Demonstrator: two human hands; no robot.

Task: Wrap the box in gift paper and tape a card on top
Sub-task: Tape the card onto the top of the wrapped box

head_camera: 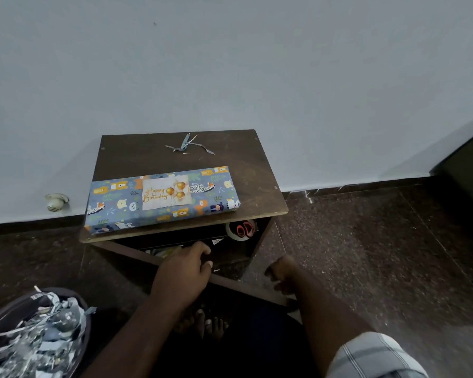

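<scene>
The box [120, 205], wrapped in blue paper with cartoon animals, lies flat on the small dark wooden table [257, 184]. A white "Happy Birthday" card [165, 193] with gold balloons sits on its top face. My left hand [185, 268] hangs in front of the table's lower shelf with loosely curled fingers, holding nothing. My right hand [280, 272] is lower right of the table, fingers bent downward, nothing seen in it. Both hands are apart from the box.
Thin paper offcuts [187, 145] lie at the table's back. A tape roll with red-handled scissors [242, 230] sits on the shelf under the top. A dark bin of paper scraps [36, 334] stands at lower left. The wall is right behind the table.
</scene>
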